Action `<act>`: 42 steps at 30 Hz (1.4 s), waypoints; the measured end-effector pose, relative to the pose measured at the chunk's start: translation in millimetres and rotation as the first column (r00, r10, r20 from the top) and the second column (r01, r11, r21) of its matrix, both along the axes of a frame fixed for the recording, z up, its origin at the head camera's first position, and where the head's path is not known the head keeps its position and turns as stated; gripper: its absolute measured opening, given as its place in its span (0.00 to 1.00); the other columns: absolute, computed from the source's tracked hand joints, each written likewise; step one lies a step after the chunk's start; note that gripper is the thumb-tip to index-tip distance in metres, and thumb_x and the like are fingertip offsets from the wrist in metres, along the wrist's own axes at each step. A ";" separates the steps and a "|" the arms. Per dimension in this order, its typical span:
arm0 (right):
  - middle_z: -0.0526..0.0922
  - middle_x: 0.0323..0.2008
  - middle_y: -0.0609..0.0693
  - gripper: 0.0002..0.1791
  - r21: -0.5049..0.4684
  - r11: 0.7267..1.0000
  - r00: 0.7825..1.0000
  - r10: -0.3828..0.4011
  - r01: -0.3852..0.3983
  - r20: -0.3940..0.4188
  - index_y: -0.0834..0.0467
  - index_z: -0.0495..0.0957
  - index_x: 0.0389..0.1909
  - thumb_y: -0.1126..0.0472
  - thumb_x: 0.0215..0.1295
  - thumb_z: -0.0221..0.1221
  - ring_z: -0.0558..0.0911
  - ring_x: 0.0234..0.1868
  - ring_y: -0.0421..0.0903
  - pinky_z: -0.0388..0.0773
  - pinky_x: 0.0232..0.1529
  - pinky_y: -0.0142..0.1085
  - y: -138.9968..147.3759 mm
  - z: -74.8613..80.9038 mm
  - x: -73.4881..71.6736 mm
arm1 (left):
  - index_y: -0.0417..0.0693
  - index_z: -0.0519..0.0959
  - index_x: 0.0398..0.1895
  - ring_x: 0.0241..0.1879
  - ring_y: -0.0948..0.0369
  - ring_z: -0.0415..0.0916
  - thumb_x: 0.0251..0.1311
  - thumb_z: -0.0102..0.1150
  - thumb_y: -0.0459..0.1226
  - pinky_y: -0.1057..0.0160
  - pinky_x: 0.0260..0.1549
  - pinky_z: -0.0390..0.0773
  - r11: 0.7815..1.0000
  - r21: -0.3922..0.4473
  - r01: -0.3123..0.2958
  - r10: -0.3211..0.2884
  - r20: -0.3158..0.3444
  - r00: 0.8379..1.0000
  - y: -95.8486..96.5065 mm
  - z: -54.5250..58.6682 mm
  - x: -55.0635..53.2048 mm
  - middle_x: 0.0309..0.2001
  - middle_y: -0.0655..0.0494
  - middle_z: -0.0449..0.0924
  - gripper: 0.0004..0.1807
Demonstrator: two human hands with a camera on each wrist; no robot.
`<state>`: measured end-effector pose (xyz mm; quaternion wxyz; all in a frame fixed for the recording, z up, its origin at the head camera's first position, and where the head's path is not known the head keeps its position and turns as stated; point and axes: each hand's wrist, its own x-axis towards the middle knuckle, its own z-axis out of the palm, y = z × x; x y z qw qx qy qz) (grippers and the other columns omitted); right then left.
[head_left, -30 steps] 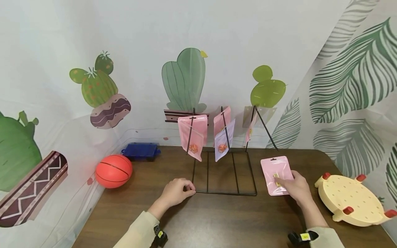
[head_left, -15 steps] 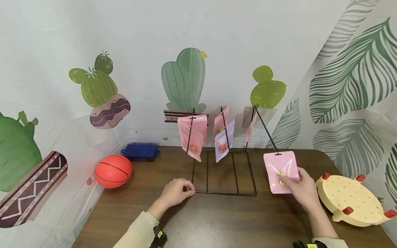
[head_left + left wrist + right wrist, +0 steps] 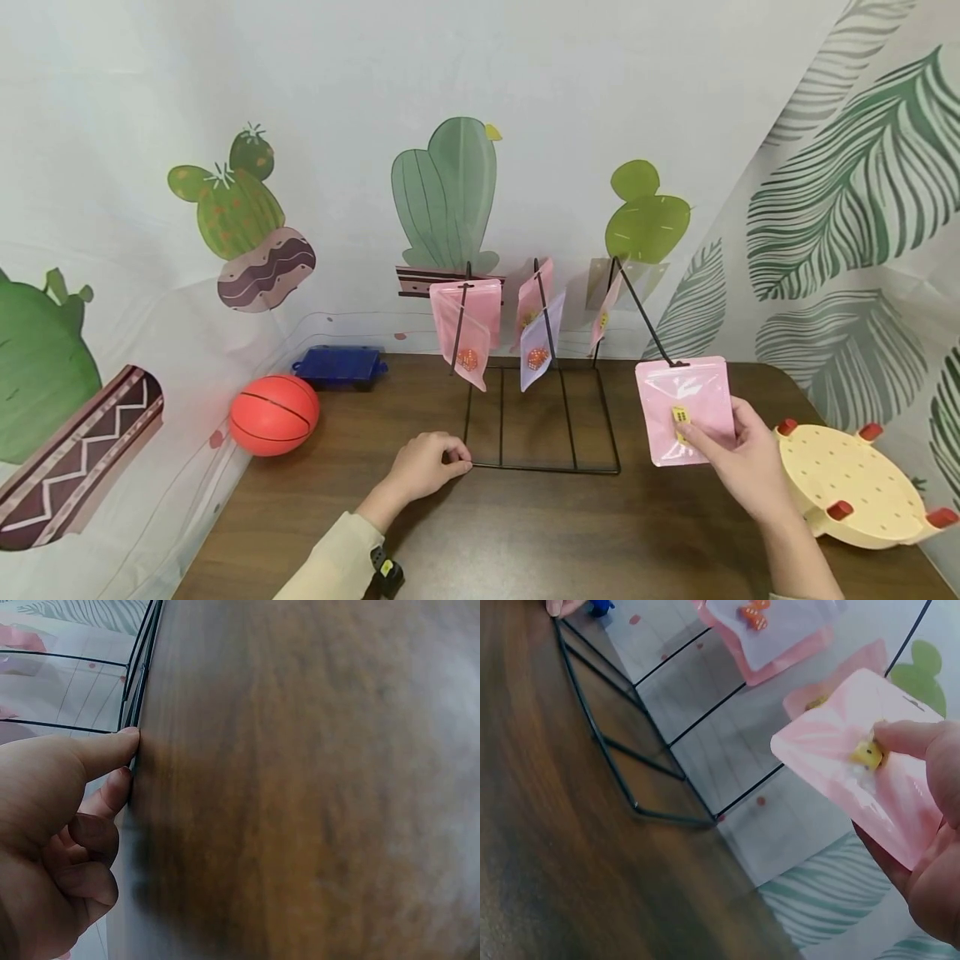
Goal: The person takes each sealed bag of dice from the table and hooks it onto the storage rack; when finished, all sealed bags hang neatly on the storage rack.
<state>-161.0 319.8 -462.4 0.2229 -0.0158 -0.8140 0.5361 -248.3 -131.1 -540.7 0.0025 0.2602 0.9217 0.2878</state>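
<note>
My right hand [image 3: 753, 467] holds a pink zip bag [image 3: 686, 387] upright, its thumb pressed over the yellow dice [image 3: 680, 414] inside. The bag's top slot meets the tip of the right prong [image 3: 647, 318] of a black wire display rack [image 3: 540, 469]. In the right wrist view, the fingers behind the bag [image 3: 825, 742] are mostly hidden. My left hand [image 3: 427, 463] pinches the front left corner of the rack's base between thumb and finger, as the left wrist view also shows. Pink bags [image 3: 444, 307] hang on the left prong, and a lavender bag [image 3: 534, 346] before a pink one in the middle.
Another pink bag [image 3: 604, 317] hangs far back on the right prong. A red ball [image 3: 274, 415] and a blue tray-like item [image 3: 341, 365] sit at the left. A cream round piece with red-tipped legs [image 3: 851, 479] lies right, near my right forearm. A printed cloth [image 3: 570, 167] stands behind.
My right hand has raised the pink bag and brought it rightward, so its slot now meets the right prong's tip. My left hand stays at the rack's corner.
</note>
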 end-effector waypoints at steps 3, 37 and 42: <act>0.83 0.40 0.40 0.29 -0.045 0.998 0.998 0.032 -0.034 -0.047 0.63 0.72 0.58 0.76 0.57 0.72 0.85 0.35 0.34 0.83 0.34 0.29 -4.6 5.9 4.1 | 0.67 0.86 0.32 0.29 0.70 0.72 0.63 0.73 0.45 0.61 0.29 0.72 1.000 0.001 0.002 -0.002 -0.002 1.000 -0.5 0.0 0.1 0.28 0.75 0.75 0.04; 0.87 0.46 0.47 0.43 -0.233 0.893 0.883 0.285 -0.386 -0.372 0.74 0.59 0.65 0.96 0.46 0.57 0.87 0.40 0.39 0.84 0.36 0.33 -27.5 32.0 14.5 | 0.67 0.86 0.31 0.29 0.70 0.72 0.63 0.73 0.44 0.61 0.28 0.72 1.000 0.001 -0.001 0.001 -0.006 1.000 -0.3 -0.1 -0.7 0.28 0.75 0.75 0.05; 0.87 0.45 0.49 0.42 -0.248 0.884 0.877 0.286 -0.397 -0.387 0.74 0.59 0.66 0.95 0.47 0.58 0.88 0.40 0.40 0.85 0.36 0.34 -32.1 33.2 11.1 | 0.66 0.86 0.31 0.29 0.70 0.72 0.63 0.73 0.45 0.61 0.28 0.72 1.000 0.005 -0.001 0.001 -0.008 1.000 -0.7 -0.8 -0.1 0.28 0.75 0.75 0.04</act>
